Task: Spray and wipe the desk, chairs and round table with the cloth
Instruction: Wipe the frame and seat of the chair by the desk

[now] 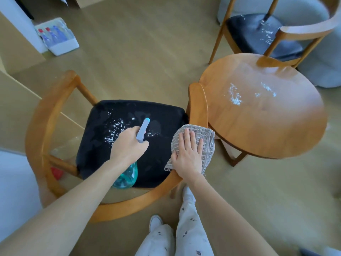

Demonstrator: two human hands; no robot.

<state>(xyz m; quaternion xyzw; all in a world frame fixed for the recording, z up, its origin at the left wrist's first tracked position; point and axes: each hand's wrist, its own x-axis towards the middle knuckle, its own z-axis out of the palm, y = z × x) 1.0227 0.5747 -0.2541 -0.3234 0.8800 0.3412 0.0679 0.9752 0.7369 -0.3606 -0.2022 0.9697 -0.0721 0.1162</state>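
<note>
A wooden chair with a black seat stands below me, white spray foam scattered on the seat. My left hand grips a teal spray bottle by its grey-blue trigger head, nozzle pointing over the seat. My right hand presses flat on a grey cloth at the seat's right edge. To the right, the round wooden table carries patches of foam. A second chair at the back right also has foam on its dark seat.
A white pack of bottles lies on the wooden floor at the back left. A pale upholstered seat stands behind the far chair. Something red sits under the near chair. My legs and white shoes are at the bottom.
</note>
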